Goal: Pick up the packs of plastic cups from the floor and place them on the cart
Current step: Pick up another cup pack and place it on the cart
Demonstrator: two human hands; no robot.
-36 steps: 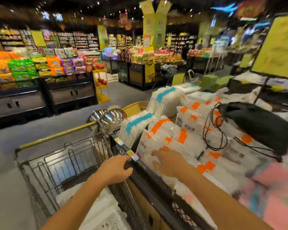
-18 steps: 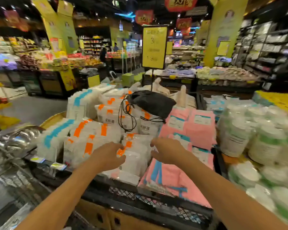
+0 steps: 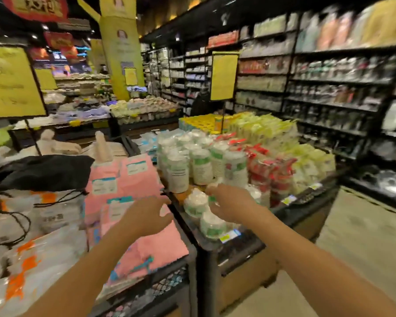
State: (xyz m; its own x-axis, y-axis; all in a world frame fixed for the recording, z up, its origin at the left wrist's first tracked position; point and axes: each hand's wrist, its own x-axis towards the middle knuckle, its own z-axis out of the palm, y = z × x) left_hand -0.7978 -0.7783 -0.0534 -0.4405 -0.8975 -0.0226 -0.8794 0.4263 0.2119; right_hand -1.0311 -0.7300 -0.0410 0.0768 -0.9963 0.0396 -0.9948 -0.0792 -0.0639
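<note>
Left, a black drawstring bag (image 3: 41, 170) is laid on orange-marked packs (image 3: 21, 271). The left hand (image 3: 146, 216) is held released above pink packs (image 3: 133, 179). The right hand (image 3: 229, 203) is curled at green-labelled packs of plastic cups (image 3: 201, 167) on the display stand (image 3: 245, 250); a grasp cannot be told. One pack should be gripped mid-body, neighbours crowding closely. No cart is seen.

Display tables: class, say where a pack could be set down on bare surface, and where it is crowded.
Bare: the floor right of the tables, and a small brown tabletop strip between the pink packs and the cup packs. Crowded: both tabletops otherwise, packs edge to edge.
</note>
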